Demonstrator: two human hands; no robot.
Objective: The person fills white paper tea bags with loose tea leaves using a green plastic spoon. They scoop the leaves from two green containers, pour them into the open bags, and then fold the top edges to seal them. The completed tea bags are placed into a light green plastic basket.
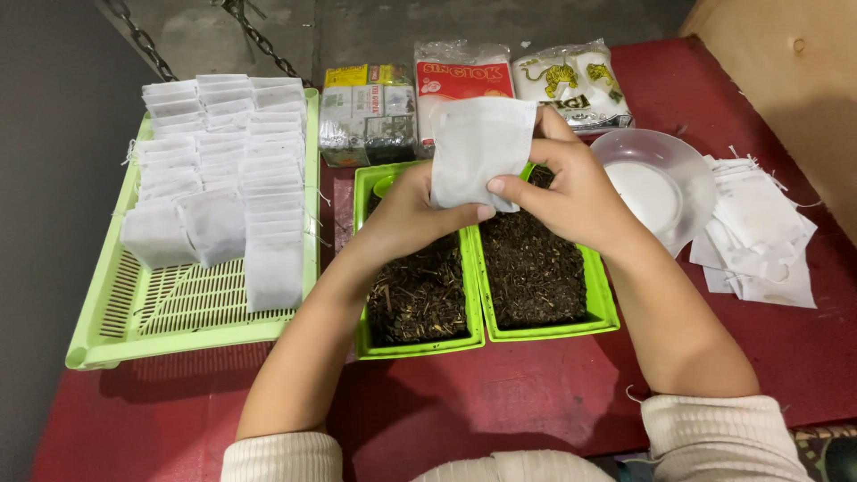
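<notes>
Both my hands hold one white fabric pouch [478, 143] upright above two green trays of dark dried leaves. My left hand [412, 211] grips its lower left edge with the thumb across the front. My right hand [571, 192] pinches its right side, thumb on the lower corner. The left tray [363, 268] and the right tray [600, 308] stand side by side on the red table, right below my hands.
A light green slotted basket [134, 312] on the left carries rows of filled white pouches [223, 143]. A clear plastic bowl [678, 170] and a pile of flat white pouches [763, 241] lie to the right. Three packets [464, 76] stand behind the trays.
</notes>
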